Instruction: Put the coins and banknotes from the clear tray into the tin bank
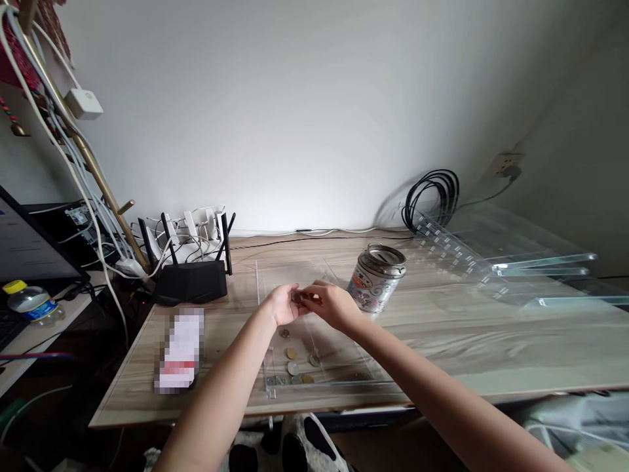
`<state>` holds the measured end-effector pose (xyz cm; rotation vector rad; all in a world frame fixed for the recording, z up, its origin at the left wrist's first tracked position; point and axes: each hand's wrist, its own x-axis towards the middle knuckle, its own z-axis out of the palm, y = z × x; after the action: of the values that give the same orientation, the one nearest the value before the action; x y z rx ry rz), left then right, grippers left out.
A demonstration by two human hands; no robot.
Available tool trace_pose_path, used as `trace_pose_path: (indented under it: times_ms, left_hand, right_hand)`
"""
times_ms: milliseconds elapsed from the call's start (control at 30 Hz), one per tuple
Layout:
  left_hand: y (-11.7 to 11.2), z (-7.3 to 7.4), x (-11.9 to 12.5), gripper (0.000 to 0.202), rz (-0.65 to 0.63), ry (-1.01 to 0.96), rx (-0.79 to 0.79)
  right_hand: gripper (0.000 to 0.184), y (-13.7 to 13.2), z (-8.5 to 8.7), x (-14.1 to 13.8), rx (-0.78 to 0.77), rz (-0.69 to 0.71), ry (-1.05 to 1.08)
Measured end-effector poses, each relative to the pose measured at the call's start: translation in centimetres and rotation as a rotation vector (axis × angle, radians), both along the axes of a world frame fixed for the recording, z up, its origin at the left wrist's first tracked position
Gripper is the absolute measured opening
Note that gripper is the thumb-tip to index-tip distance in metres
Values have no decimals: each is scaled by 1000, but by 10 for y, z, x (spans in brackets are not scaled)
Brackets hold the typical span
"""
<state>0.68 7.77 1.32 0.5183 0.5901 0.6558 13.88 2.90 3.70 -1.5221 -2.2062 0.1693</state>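
My left hand (282, 303) and my right hand (331, 303) meet above a clear plastic tray (275, 275) on the wooden desk. Both pinch a small stack of coins (297, 297) held between their fingertips. Several loose coins (293, 367) lie in the near part of the tray below my wrists. A tin money box (376, 277) with a slot in its lid stands just right of my right hand.
A black router (190, 278) with cables sits at the back left. A blurred white packet (180, 359) lies left of the tray. Clear acrylic panels (511, 262) and a coiled black cable (432, 196) fill the right back. A water bottle (32, 303) lies far left.
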Motion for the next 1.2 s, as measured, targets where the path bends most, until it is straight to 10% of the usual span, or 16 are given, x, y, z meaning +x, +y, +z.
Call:
trace_pose_path:
  times_ms: [133, 267, 367, 500, 600, 800, 900, 1033, 1200]
  left_hand:
    - [-1, 4, -2, 35, -69, -32, 33]
    - [-1, 4, -3, 37, -82, -37, 89]
    - [0, 4, -3, 36, -51, -1, 70]
    - [0, 5, -4, 38, -27, -5, 58]
    - [-2, 6, -6, 44, -43, -39, 67]
    - [-6, 6, -4, 55, -109, -185, 101]
    - [-9, 10, -4, 56, -142, -257, 129]
    - [-9, 13, -5, 52, -166, -200, 196]
    - [-1, 5, -5, 25, -23, 175, 299]
  right_hand:
    - [17, 3, 22, 19, 1, -133, 80]
    - [22, 9, 66, 69, 248, -639, 125]
    - [14, 21, 81, 100, 156, -793, 27]
    - [15, 28, 76, 112, 5, -783, -38]
    - [28, 21, 66, 92, 194, -715, -55]
    - [27, 0, 27, 10, 84, 23, -68]
    - [18, -5, 15, -11, 59, 64, -63]
    - [16, -5, 34, 14, 129, -137, -5]
    - [27, 13, 74, 84, 128, -721, -89]
